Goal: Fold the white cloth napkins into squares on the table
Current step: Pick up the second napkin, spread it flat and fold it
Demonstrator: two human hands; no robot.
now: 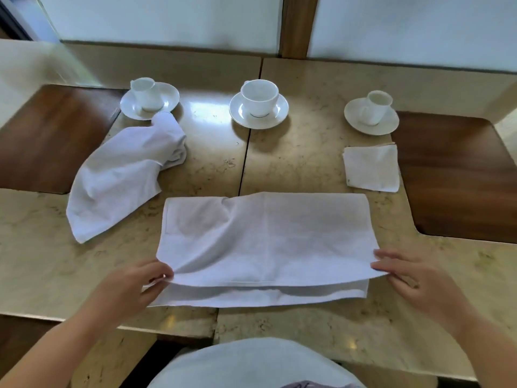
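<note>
Between both hands, half-folded napkin (265, 236), left hand (134, 287) and right hand (411, 278) pinching its near corners

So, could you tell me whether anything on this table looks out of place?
Yes: the crumpled napkin at the left lies unfolded, its tip touching the left saucer. The left cup and right cup appear tilted.

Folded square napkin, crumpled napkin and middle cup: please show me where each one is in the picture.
Folded square napkin (372, 168): head view, centre of its top face.
Crumpled napkin (117, 177): head view, middle of the cloth.
Middle cup (259, 98): head view, front of its outer wall.
</note>
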